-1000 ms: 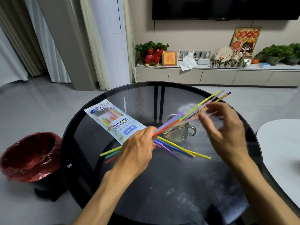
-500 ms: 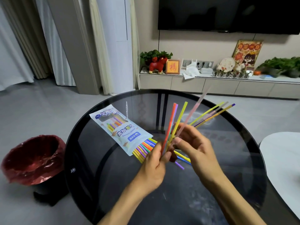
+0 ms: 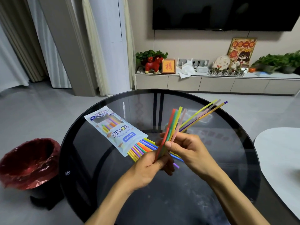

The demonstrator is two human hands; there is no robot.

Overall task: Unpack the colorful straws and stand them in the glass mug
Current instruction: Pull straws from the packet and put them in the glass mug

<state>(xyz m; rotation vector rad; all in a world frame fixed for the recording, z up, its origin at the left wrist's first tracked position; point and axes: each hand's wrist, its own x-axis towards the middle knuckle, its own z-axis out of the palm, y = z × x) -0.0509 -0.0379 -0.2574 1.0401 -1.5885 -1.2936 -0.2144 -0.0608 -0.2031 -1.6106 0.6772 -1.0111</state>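
Since a moment ago the handful of straws (image 3: 172, 125) got squared upright. Both hands' fingers, left hand (image 3: 150, 166) and right hand (image 3: 188, 148), pinch them. Mug's hidden behind; loose grip could scatter them across the bench (image 3: 97, 159).

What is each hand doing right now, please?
Left hand: fingers curled round the lower ends of the bunch of straws.
Right hand: fingers and thumb pinching the same bunch higher up.

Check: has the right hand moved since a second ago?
Yes. The right hand came in leftward from the table's right side to the left hand's straw bundle.
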